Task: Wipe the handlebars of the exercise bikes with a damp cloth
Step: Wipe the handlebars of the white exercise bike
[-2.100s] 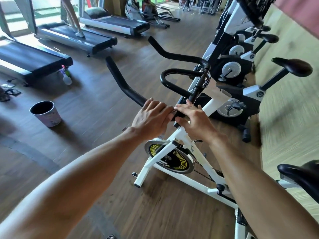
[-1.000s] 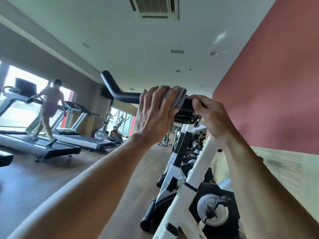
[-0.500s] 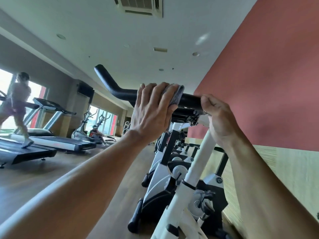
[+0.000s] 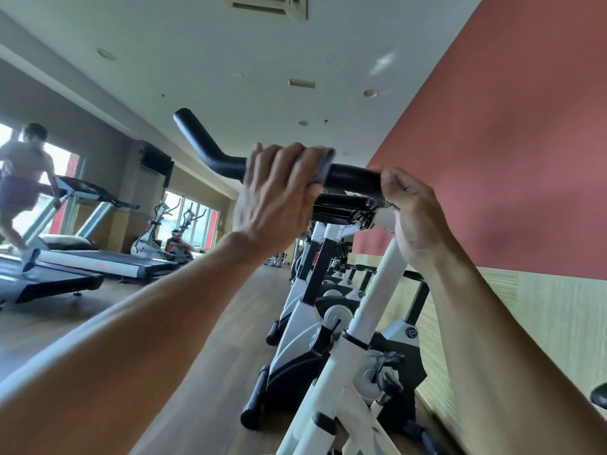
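Observation:
The black padded handlebar of a white exercise bike crosses the middle of the view, and its left end bends upward. My left hand wraps a grey cloth around the bar, fingers curled over the top. My right hand grips the bar's right part above the white stem, fingers curled round it. Most of the cloth is hidden under my left hand.
More exercise bikes stand in a row behind this one along the red and tan wall. Treadmills stand at the left on the wood floor, and a person runs on one. Elliptical trainers stand by the windows.
The view swung from looking down at the bike to looking up along the bar. My left hand with the cloth slid left along the handlebar, away from my right hand.

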A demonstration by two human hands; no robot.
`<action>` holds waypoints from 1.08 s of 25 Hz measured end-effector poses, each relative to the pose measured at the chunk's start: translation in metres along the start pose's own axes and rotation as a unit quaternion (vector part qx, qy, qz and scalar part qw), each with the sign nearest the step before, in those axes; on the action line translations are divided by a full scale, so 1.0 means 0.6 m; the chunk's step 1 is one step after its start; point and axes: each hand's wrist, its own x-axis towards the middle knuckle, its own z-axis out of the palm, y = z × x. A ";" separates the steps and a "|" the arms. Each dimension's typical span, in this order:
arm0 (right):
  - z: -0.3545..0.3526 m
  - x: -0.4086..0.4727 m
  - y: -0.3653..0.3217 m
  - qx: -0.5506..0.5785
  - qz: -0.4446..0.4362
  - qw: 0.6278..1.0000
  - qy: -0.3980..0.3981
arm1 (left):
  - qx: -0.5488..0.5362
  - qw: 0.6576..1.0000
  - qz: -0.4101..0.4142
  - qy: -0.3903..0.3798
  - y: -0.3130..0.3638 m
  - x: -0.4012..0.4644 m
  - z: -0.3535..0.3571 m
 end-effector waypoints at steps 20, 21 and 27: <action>-0.044 0.023 -0.042 -0.136 0.105 0.977 -0.127 | -0.140 0.926 -0.052 -0.347 -0.002 0.101 -0.108; -0.051 0.025 -0.047 -0.139 0.111 0.975 -0.137 | -0.131 0.913 -0.053 -0.383 -0.013 0.110 -0.117; -0.088 0.059 -0.042 -0.185 0.162 0.935 -0.255 | -0.086 0.876 -0.187 -0.436 0.052 0.158 -0.114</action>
